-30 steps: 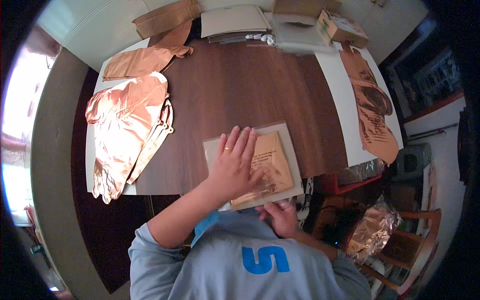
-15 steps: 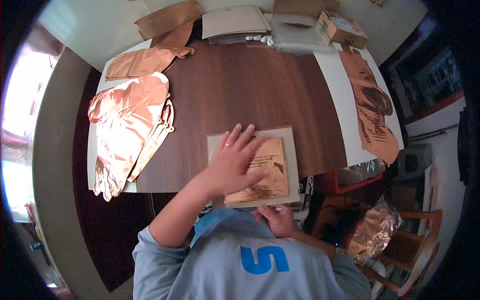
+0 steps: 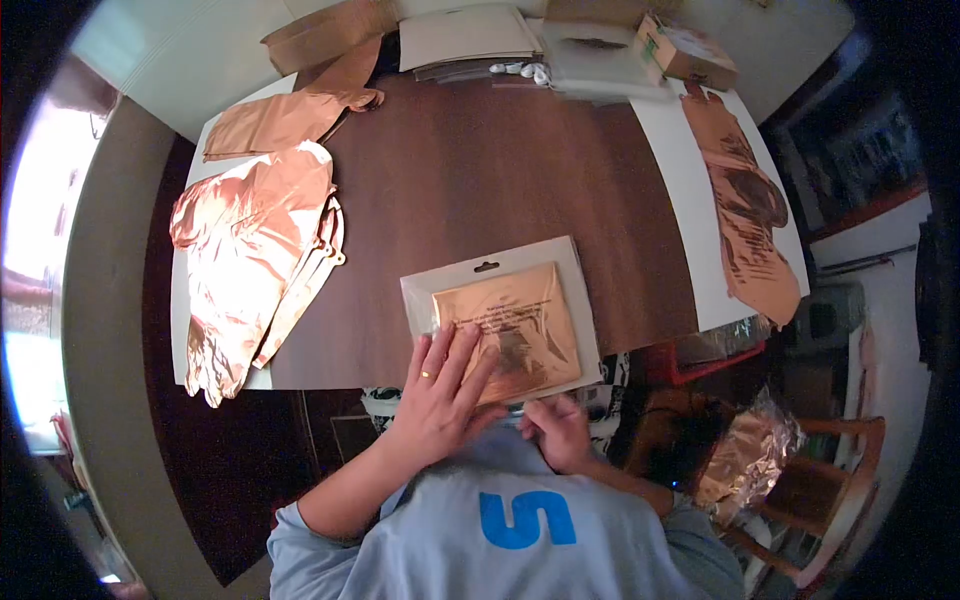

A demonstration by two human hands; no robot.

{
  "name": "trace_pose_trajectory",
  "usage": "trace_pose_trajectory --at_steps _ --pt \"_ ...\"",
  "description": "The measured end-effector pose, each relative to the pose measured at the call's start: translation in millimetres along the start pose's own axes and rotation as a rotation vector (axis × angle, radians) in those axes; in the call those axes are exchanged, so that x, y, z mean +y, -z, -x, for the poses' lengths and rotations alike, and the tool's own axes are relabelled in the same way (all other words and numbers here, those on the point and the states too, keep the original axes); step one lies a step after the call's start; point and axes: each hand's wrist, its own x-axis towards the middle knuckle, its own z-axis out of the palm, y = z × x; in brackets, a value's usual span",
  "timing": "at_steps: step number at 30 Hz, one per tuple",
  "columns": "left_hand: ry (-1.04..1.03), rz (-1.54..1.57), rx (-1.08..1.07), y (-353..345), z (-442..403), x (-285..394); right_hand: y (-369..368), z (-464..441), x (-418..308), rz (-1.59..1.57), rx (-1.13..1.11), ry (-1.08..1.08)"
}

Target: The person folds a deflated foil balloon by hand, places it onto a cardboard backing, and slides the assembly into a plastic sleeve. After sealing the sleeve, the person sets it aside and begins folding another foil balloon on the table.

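A flat clear plastic bag (image 3: 590, 330) lies at the table's front edge, with a pale card and a hang hole at its far end. Inside it sits a folded copper-coloured foil balloon (image 3: 540, 300) with dark printed lines. My left hand (image 3: 440, 395), a ring on one finger, rests open with its fingers stretched over the bag's near left part. At the near edge, my right hand (image 3: 557, 430) is closed, thumb and fingers pinched at the bag's lower rim. What exactly lies between those fingers is partly hidden.
Large copper foil balloons (image 3: 250, 240) lie on the left of the brown table (image 3: 500, 170), another foil piece (image 3: 745, 200) on the right. At the back are stacked pale cards (image 3: 465, 40), small white items (image 3: 520, 72) and a cardboard box (image 3: 690, 50). A chair (image 3: 850, 480) stands right.
My left hand has slid off the bag's middle towards me and to the left, uncovering the foil and hang hole. The bag has tilted slightly. My right hand stays at the near edge, more curled.
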Motion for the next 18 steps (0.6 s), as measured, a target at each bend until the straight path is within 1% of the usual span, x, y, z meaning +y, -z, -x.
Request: trace_pose_trajectory --at_steps 1,4,7,10,12,13,16,18 --pt "-0.006 -0.005 0.016 -1.0 1.3 -1.2 0.1 -1.3 2.5 -0.037 0.014 -0.012" --pt "-0.042 -0.008 0.063 -1.8 -1.1 -5.8 -2.6 -5.2 -5.2 0.023 0.005 0.021" --pt "-0.093 -0.008 0.090 -4.4 -5.9 -18.6 -8.6 -6.7 -15.7 0.088 0.014 -0.055" --pt "-0.109 -0.010 0.106 -2.0 -8.4 -26.6 -20.3 -8.0 -33.8 0.031 0.038 -0.137" --pt "-0.110 0.015 0.135 0.3 -8.8 -30.4 -2.3 -10.9 -48.7 0.162 -0.136 -0.255" --pt "-0.111 -0.028 0.175 2.8 -8.9 -30.0 9.3 -11.6 -58.0 0.228 -0.225 -0.313" --pt "0.015 -0.025 0.334 8.8 1.5 -25.5 17.7 8.7 -108.9 1.228 -0.344 0.016" --pt "0.057 0.036 0.389 4.2 13.4 -28.9 22.4 21.7 -127.9 1.226 -0.051 0.269"
